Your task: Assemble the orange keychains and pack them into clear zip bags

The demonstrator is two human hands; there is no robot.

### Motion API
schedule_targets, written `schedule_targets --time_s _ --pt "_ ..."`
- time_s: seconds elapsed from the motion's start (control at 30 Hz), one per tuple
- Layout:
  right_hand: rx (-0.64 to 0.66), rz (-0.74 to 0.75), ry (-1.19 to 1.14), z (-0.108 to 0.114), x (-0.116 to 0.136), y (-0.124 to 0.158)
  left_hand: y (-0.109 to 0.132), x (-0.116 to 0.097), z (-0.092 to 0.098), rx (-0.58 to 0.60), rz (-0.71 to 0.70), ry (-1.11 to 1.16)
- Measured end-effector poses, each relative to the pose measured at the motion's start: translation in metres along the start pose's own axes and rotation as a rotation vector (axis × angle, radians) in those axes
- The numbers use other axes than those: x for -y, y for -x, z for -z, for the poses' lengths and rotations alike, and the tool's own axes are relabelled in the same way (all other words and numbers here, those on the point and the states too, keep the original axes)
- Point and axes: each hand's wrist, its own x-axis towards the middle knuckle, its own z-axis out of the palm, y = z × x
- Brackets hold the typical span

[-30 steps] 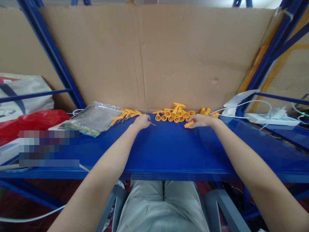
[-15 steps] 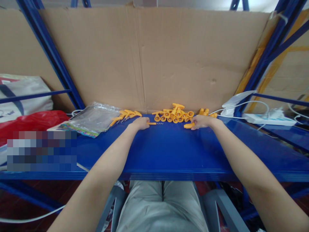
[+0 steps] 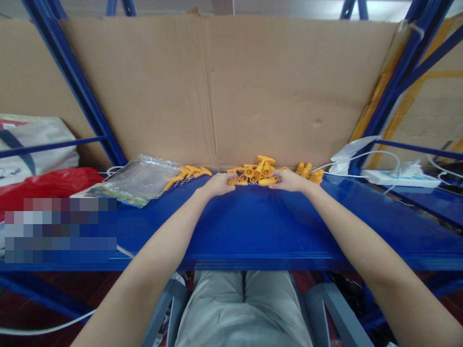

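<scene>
My left hand (image 3: pixel 217 184) is closed on a small orange plastic piece with a metal spring (image 3: pixel 238 182) sticking out to the right. My right hand (image 3: pixel 289 180) is closed on another orange plastic piece (image 3: pixel 266 181), held end to end with the first. Both hands rest on the blue shelf (image 3: pixel 253 226), just in front of a pile of orange funnel-shaped parts (image 3: pixel 257 170). A smaller group of orange pieces with springs (image 3: pixel 188 173) lies to the left of my left hand.
A clear plastic bag (image 3: pixel 139 179) lies at the left, beside a red bag (image 3: pixel 43 185). More orange parts (image 3: pixel 309 171) sit to the right of my right hand. A white power strip (image 3: pixel 400 178) with cables is at the far right. Cardboard (image 3: pixel 224 86) backs the shelf.
Both hands have moved inward toward each other. The right hand carried its orange piece left, and the left hand brought its spring piece right, so the two pieces now meet in front of the pile.
</scene>
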Motion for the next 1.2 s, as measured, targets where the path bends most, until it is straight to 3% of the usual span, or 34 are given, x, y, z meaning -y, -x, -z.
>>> schedule_targets --time_s 0.5,0.63,0.83,1.03,1.2 --pt "-0.113 0.018 -0.284 -0.004 0.016 0.001 0.007 -0.021 -0.002 -0.141 -0.093 0.01" --pt "-0.075 0.017 -0.386 -0.004 0.014 0.001 0.007 -0.02 -0.007 -0.157 -0.088 0.007" --pt "-0.06 -0.009 -0.454 -0.004 0.012 0.0 -0.001 -0.011 -0.016 -0.235 -0.113 0.18" --pt "-0.075 -0.022 -0.478 -0.002 0.007 -0.001 -0.008 -0.01 -0.023 -0.274 0.011 0.392" --pt "-0.056 -0.034 -0.478 -0.003 0.007 -0.001 -0.005 -0.015 -0.018 -0.317 -0.01 0.356"
